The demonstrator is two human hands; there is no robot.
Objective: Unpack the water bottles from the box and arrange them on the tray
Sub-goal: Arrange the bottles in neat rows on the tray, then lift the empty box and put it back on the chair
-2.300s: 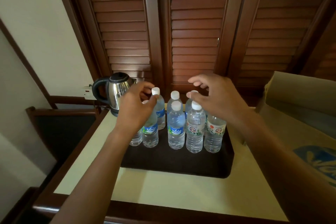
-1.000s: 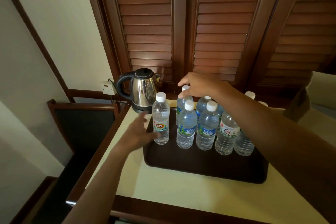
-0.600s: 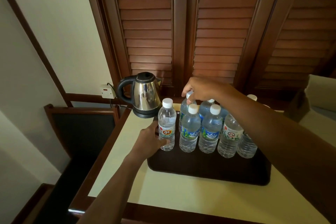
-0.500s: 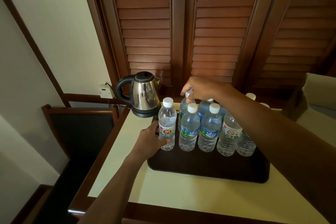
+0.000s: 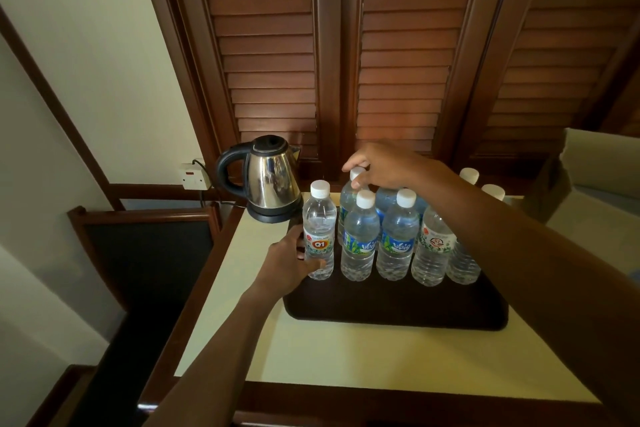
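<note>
Dark brown tray [image 5: 398, 308] sits on cream tabletop [image 5: 346, 357] w/ clear plastic water bottles standing upright at its back half, white caps on all. Front row, left to right: Q1-label bottle [image 5: 319, 236], two blue-label bottles [image 5: 360, 239] [image 5: 396, 236], then two more partly behind the right forearm. Left hand [image 5: 287, 263] wraps lower body of Q1-label bottle at tray's left edge, fingers clamped round it, thumb across the front. Right hand [image 5: 381, 163] reaches over the rows, fingertips pinched on cap of back-row bottle [image 5: 348, 198]. Two more caps show behind the right arm. Steel kettle [image 5: 272, 180] stands just beside tray's back-left corner. Cardboard box [image 5: 588, 184] at far right, contents not visible.
</note>
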